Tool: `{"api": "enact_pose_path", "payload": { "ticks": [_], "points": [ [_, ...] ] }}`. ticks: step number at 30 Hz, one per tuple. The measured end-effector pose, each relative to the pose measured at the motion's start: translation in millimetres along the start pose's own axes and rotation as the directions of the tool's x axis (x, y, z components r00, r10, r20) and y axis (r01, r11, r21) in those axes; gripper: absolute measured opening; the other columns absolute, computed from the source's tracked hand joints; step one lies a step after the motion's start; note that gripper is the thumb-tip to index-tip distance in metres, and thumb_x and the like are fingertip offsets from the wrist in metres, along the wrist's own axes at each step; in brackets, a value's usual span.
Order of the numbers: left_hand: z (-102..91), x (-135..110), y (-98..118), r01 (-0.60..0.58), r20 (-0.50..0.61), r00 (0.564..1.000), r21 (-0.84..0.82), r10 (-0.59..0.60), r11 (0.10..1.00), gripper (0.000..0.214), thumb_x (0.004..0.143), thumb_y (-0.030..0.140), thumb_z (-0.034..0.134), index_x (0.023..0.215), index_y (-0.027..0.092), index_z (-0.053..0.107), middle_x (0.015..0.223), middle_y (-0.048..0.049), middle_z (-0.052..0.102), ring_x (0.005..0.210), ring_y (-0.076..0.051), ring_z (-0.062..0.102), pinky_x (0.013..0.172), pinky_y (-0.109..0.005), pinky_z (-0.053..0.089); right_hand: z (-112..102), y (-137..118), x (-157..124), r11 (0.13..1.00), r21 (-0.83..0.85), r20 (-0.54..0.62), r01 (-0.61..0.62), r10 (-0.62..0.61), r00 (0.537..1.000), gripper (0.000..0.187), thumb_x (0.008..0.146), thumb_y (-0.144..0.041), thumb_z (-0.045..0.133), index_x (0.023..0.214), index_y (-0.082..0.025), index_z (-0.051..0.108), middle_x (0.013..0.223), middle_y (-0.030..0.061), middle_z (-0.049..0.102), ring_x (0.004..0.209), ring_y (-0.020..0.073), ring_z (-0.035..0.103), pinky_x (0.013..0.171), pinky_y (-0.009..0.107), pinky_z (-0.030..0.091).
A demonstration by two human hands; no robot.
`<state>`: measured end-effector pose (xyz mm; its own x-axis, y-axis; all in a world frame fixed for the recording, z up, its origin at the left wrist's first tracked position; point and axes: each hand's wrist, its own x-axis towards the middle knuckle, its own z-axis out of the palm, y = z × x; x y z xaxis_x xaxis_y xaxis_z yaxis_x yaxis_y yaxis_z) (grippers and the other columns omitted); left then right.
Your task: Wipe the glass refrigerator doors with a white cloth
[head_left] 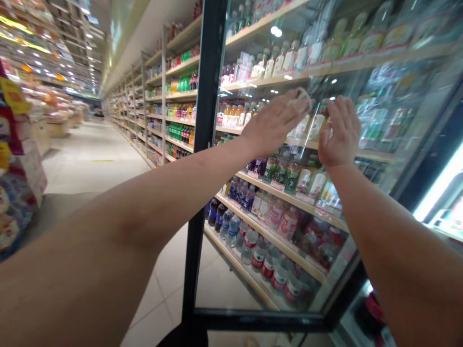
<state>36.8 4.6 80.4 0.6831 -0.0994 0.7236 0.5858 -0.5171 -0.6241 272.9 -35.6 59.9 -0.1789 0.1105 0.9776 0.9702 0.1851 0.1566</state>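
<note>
A glass door (231, 289) with a dark frame stands swung open in front of me. My left hand (269, 118) reaches across to its glass, fingers stretched, with a crumpled whitish cloth (301, 100) at the fingertips. Whether it is fabric or tissue I cannot tell. To the right, my right hand (340, 135) is raised at the glass, holding nothing, its thumb apart from the upright fingers. Whether its palm touches the pane I cannot tell. Bottles on shelves show through the glass behind both hands.
Beyond the door, shelves (181, 99) of bottled drinks run along the wall into the distance. A tiled aisle floor (83, 166) stretches away at left, beside a display of packaged goods (18, 193). A lit cooler interior (443, 193) shows at the right edge.
</note>
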Motion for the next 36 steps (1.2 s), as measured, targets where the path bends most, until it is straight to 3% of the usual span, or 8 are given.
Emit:
{"api": "enact_pose_path", "payload": {
  "ticks": [2, 4, 10, 17, 24, 30, 33, 36],
  "points": [
    [1.1, -6.7, 9.2, -0.186, 0.112, 0.976, -0.006, 0.185, 0.983, 0.061, 0.101, 0.012, 0.03, 0.161, 0.02, 0.028, 0.17, 0.0015, 0.023, 0.158, -0.022, 0.005, 0.13, -0.049, 0.013, 1.0, 1.5, -0.3, 1.0, -0.018, -0.02, 0.019, -0.02, 1.0, 0.056, 0.101, -0.028, 0.031, 0.155, -0.019, 0.04, 0.164, 0.0087, 0.036, 0.156, 0.0253, 0.023, 0.127, 0.055, 0.022],
    [-2.3, -5.5, 9.8, -0.248, 0.169, 0.955, 0.01, 0.243, 0.969, 0.059, 0.103, 0.013, 0.029, 0.161, 0.025, 0.026, 0.17, 0.0045, 0.023, 0.158, -0.019, 0.008, 0.13, -0.046, 0.014, 2.8, 3.9, -0.5, 0.999, -0.036, -0.038, 0.04, -0.041, 0.998, 0.056, 0.1, -0.028, 0.031, 0.155, -0.018, 0.041, 0.164, 0.0094, 0.037, 0.156, 0.0246, 0.024, 0.126, 0.054, 0.024],
    [-4.5, 12.2, 4.0, 0.106, -0.04, 0.994, 0.092, -0.103, 0.99, 0.062, 0.1, 0.004, 0.028, 0.161, 0.013, 0.028, 0.169, -0.0059, 0.027, 0.157, -0.023, 0.016, 0.13, -0.042, 0.017, 7.3, 9.2, -1.1, 0.996, -0.056, -0.07, 0.069, -0.072, 0.995, 0.057, 0.099, -0.026, 0.034, 0.155, -0.018, 0.041, 0.163, 0.0093, 0.039, 0.155, 0.025, 0.026, 0.126, 0.054, 0.025],
    [0.9, 5.2, 11.3, -0.155, 0.122, 0.981, 0.005, 0.153, 0.988, 0.066, 0.099, 0.009, 0.034, 0.162, 0.026, 0.025, 0.17, 0.0052, 0.024, 0.157, -0.021, 0.012, 0.129, -0.049, 0.017, 8.0, 9.7, -0.9, 0.996, -0.063, -0.076, 0.064, -0.069, 0.995, 0.055, 0.101, -0.028, 0.033, 0.154, -0.017, 0.043, 0.162, 0.0103, 0.04, 0.155, 0.0241, 0.027, 0.125, 0.054, 0.026],
    [-0.6, 18.0, 13.8, 0.065, 0.012, 0.998, 0.086, -0.066, 0.994, 0.063, 0.1, 0.003, 0.024, 0.161, 0.015, 0.026, 0.17, -0.0044, 0.023, 0.157, -0.023, 0.009, 0.129, -0.047, 0.013, 7.4, 9.5, -0.9, 0.997, -0.064, -0.072, 0.051, -0.056, 0.996, 0.056, 0.1, -0.029, 0.033, 0.154, -0.019, 0.042, 0.163, 0.0081, 0.04, 0.155, 0.0256, 0.027, 0.125, 0.055, 0.027],
    [0.7, 12.9, 24.6, -0.149, 0.13, 0.981, 0.036, 0.143, 0.988, 0.061, 0.102, 0.01, 0.03, 0.162, 0.018, 0.023, 0.17, 0.0002, 0.024, 0.157, -0.021, 0.012, 0.13, -0.046, 0.018, 3.2, 3.6, -1.3, 0.999, -0.038, -0.041, 0.013, -0.014, 0.999, 0.054, 0.102, -0.03, 0.03, 0.155, -0.025, 0.04, 0.164, 0.0055, 0.038, 0.155, 0.0241, 0.026, 0.126, 0.054, 0.025],
    [-2.0, 23.6, 7.0, 0.024, -0.011, 1.0, 0.075, -0.023, 0.997, 0.06, 0.101, 0.005, 0.028, 0.161, 0.014, 0.027, 0.169, -0.0028, 0.027, 0.157, -0.023, 0.016, 0.131, -0.046, 0.018, 4.0, 4.2, -1.3, 0.997, -0.068, -0.065, 0.026, -0.031, 0.997, 0.056, 0.099, -0.028, 0.032, 0.154, -0.02, 0.042, 0.162, 0.0075, 0.04, 0.155, 0.0247, 0.028, 0.125, 0.055, 0.027],
    [0.6, 29.5, 1.8, 0.201, -0.123, 0.973, 0.057, -0.193, 0.978, 0.06, 0.101, 0.004, 0.025, 0.16, 0.014, 0.033, 0.168, -0.0032, 0.031, 0.156, -0.024, 0.021, 0.131, -0.04, 0.017, 4.6, 5.5, -1.0, 0.997, -0.07, -0.059, 0.034, -0.039, 0.998, 0.058, 0.097, -0.027, 0.033, 0.155, -0.02, 0.041, 0.163, 0.0074, 0.04, 0.155, 0.0239, 0.027, 0.125, 0.055, 0.027]
  ]
}}
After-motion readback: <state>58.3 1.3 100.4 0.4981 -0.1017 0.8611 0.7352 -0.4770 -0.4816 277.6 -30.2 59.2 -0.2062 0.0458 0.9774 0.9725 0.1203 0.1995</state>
